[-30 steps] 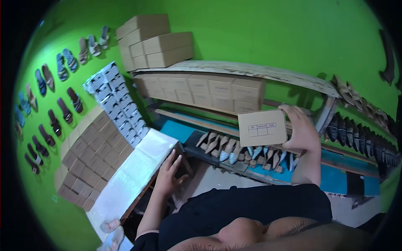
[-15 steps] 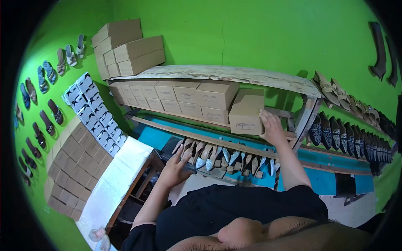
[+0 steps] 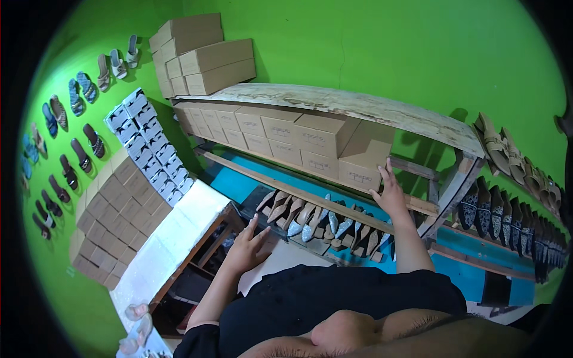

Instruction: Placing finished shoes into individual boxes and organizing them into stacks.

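A plain brown shoebox [image 3: 365, 156] sits at the right end of the row of cardboard boxes [image 3: 280, 136] on the wooden shelf. My right hand [image 3: 391, 192] is at its lower right corner with fingers spread; the fingertips seem to touch the box's edge. Nothing is in my left hand [image 3: 248, 246], which hovers open with fingers apart, nearest to the heeled shoes [image 3: 307, 218] lined up on the blue lower shelf.
Above the row runs a worn wooden top board [image 3: 334, 107] with more boxes [image 3: 218, 65] at its left end. A white-covered table [image 3: 179, 235] stands left, beside stacked brown boxes [image 3: 119, 221] and white boxes [image 3: 143, 143]. Sandals [image 3: 83, 89] hang on the green wall; dark shoes [image 3: 501, 212] line the right.
The shoebox at the right end has gone back and down, from jutting out to sitting on the shelf beside the others. My right hand has lowered along its side. The view has shifted slightly.
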`<state>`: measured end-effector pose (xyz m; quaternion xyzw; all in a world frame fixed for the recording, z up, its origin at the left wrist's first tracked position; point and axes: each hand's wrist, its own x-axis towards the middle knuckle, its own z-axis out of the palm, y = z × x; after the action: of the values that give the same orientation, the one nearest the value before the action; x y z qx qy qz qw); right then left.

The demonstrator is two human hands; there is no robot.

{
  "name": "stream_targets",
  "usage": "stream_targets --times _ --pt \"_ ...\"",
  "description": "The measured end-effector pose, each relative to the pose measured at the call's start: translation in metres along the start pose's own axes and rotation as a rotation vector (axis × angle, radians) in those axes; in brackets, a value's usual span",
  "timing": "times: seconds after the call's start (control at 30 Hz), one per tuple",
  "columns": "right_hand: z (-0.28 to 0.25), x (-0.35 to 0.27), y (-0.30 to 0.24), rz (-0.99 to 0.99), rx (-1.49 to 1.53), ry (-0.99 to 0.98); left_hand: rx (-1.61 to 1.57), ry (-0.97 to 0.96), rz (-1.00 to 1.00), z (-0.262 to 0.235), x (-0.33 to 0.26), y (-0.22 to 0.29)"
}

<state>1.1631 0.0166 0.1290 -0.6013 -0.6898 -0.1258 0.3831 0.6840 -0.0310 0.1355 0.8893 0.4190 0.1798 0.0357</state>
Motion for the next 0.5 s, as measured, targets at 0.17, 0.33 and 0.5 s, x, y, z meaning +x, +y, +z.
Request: stream_targets --times 0.17,0.33,0.5 --pt "-0.002 0.001 -0.016 0.051 -0.044 0.028 -0.002 0.029 -0.036 -0.003 -0.011 -0.002" --pt "0.032 -0.001 -0.046 -0.104 -0.162 0.311 0.024 0.021 -0.104 -0.015 -0.028 -0.01" --pt "0.09 0.008 -0.103 -0.332 0.028 0.311 0.03 0.03 -0.236 -0.035 -0.064 -0.029"
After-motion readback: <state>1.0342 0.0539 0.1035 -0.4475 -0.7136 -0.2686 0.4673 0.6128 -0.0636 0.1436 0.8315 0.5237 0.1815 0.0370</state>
